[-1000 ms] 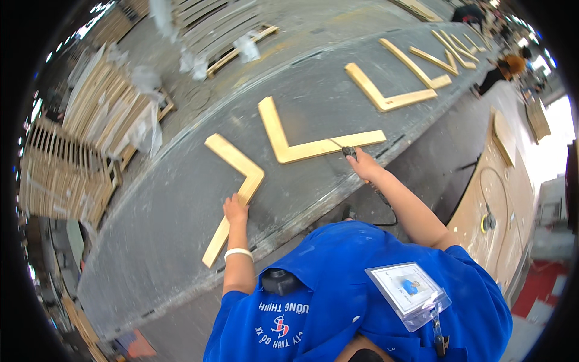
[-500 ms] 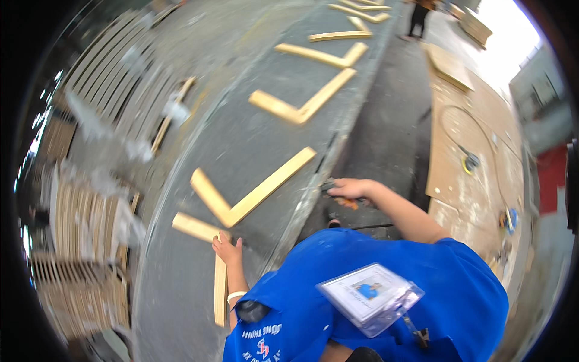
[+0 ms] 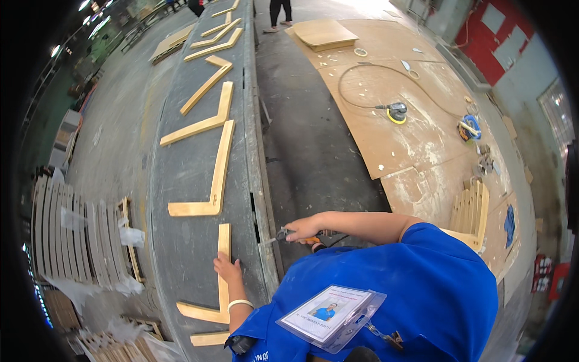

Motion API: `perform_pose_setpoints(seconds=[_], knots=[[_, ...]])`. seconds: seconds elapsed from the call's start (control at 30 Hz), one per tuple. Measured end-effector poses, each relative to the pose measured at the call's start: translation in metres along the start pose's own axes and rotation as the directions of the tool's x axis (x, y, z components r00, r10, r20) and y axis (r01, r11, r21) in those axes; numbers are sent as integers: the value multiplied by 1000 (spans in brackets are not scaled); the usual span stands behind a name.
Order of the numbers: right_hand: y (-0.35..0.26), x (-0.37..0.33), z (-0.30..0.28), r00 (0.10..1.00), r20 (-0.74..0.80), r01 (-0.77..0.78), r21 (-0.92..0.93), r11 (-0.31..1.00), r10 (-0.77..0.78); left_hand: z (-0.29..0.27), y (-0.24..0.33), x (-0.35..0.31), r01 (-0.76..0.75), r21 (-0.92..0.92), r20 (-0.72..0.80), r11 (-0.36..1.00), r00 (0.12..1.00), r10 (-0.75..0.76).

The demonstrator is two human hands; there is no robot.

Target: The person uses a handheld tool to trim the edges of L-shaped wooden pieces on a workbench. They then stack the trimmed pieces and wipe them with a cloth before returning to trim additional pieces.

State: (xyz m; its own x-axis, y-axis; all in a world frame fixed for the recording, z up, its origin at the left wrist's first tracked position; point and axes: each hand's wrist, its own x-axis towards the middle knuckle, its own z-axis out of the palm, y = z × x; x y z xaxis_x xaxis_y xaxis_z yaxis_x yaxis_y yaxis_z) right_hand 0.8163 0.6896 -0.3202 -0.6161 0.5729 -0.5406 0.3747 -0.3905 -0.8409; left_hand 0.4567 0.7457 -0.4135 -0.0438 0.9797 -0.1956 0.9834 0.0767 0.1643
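Note:
My left hand [image 3: 228,269] is closed around the long leg of an L-shaped wooden piece [image 3: 224,240], its thumb out along the right side. The piece lies on a long dark grey work surface [image 3: 181,253], its short leg pointing left. Just nearer is the end of another wooden piece [image 3: 208,339], partly hidden by my arm and shirt. At the surface's right edge, my right hand [image 3: 305,229] grips a dark hand tool [image 3: 281,234] with a thin metal tip pointing left. Orange shows below the fingers; the tool's exact kind is unclear.
Several more L-shaped pieces [image 3: 208,196] line the surface ahead. On the right, brown boards [image 3: 338,78] carry a sander [image 3: 396,112] with a hose, tape rolls and a slatted wooden piece [image 3: 473,211]. Stacked slats [image 3: 78,235] stand at left. A person [image 3: 280,13] stands ahead.
My view has swung right. My left hand has gone from the nearer piece's corner to the long leg of the piece beyond it. My right hand still holds the tool, now nearer the surface's edge.

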Motion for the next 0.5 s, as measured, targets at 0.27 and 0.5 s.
perform_pose_setpoints(seconds=[0.27, 0.5], knots=[[0, -29, -18, 998, -66, 4, 149, 989, 6, -23, -19, 18, 8, 18, 70, 1000, 998, -9], [-37, -13, 28, 995, 76, 56, 82, 995, -62, -108, -41, -45, -249, -562, -507, 789, 857, -90]])
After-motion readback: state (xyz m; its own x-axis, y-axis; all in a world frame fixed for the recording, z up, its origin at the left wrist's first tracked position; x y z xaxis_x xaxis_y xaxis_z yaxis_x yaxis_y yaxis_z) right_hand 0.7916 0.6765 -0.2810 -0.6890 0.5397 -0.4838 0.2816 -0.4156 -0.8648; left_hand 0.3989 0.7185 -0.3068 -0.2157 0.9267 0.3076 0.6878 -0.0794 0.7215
